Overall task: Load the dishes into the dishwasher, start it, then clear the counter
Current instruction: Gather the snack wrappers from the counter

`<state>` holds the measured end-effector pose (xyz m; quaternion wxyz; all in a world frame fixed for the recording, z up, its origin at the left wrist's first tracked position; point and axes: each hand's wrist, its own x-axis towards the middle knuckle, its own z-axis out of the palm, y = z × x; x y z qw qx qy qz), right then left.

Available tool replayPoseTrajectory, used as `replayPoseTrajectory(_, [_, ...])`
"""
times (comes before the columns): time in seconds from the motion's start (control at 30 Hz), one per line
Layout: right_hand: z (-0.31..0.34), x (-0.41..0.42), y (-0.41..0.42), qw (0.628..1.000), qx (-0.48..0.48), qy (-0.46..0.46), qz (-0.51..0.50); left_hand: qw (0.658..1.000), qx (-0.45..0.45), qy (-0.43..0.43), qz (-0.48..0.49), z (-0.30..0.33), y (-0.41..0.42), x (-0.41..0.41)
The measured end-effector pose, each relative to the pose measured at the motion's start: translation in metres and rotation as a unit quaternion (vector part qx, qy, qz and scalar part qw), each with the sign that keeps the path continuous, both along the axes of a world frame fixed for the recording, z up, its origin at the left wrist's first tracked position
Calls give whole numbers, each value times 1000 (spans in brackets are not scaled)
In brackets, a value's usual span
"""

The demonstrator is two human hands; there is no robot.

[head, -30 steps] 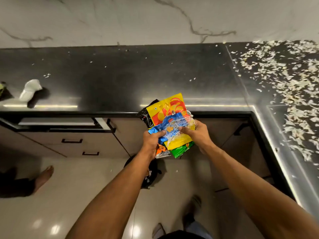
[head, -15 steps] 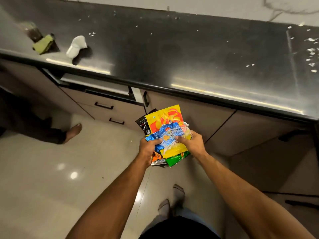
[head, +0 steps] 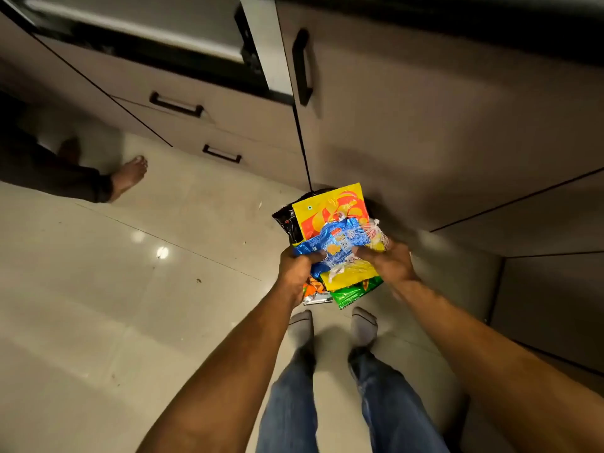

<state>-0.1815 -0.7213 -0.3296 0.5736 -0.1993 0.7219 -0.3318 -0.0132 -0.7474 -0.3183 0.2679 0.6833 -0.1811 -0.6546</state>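
Note:
A bunch of crumpled snack wrappers (head: 336,223), yellow, blue, green, orange and black, is held between both hands above the floor in front of the cabinets. My left hand (head: 295,268) grips the bunch from its left side, thumb on the blue wrapper. From the right side my right hand (head: 387,261) holds it, fingers curled over the clear and yellow wrappers. The dishwasher door (head: 157,24) at the top left stands slightly ajar, with a dark gap below its front panel. The counter top is out of view.
Grey cabinet fronts with black handles (head: 302,65) fill the top and right. Drawers (head: 196,125) sit below the dishwasher. Another person's bare foot (head: 129,178) rests on the glossy tiled floor at the left. My own socked feet (head: 331,325) stand just under the wrappers.
The view has tipped down from the counter to the floor and cabinet fronts. Both hands keep the same grip on the wrappers, now held lower, over my feet.

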Motion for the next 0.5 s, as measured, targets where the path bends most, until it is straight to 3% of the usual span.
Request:
replayPoseTrajectory(0.17, [-90, 3, -24, 999, 4, 33, 6, 1000, -3, 24, -14, -90, -25, 3])
replayPoseTrajectory(0.33, [-182, 1, -54, 994, 19, 104, 36, 999, -25, -12, -28, -174, -58, -4])
replayPoseTrajectory(0.5, [-222, 3, -76, 975, 70, 181, 107, 995, -35, -65, -71, -239, -80, -8])
